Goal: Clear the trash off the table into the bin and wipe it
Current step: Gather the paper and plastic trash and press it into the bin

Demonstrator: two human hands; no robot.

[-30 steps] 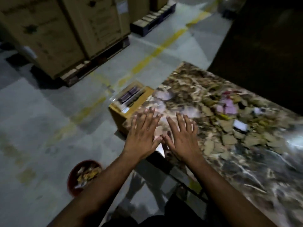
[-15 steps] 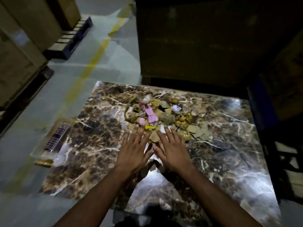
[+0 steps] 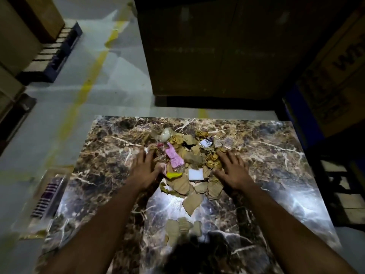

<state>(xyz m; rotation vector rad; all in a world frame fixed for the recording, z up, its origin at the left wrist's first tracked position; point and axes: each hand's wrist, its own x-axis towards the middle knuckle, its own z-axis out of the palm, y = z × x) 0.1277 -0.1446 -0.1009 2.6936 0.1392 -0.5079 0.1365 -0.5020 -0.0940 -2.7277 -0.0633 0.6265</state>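
A heap of trash (image 3: 189,155) lies in the middle of the brown marble table (image 3: 276,155): torn cardboard scraps, a pink wrapper (image 3: 173,159), a yellow scrap (image 3: 173,175), a white card (image 3: 196,172) and crumpled gold foil. My left hand (image 3: 145,168) lies flat with straight fingers against the heap's left side. At the heap's right side my right hand (image 3: 231,169) rests on the tabletop, fingers spread. More cardboard pieces (image 3: 182,228) sit nearer to me. No bin is in view.
A box with a clear lid (image 3: 47,196) stands on the floor by the table's left edge. Large cardboard cartons (image 3: 217,46) rise behind the table and at the right. Pallets with boxes (image 3: 49,56) stand far left beside a yellow floor line.
My hands were together in front of the heap; now they have spread apart to its left and right sides. The view has swung from the table's left end to face the table.
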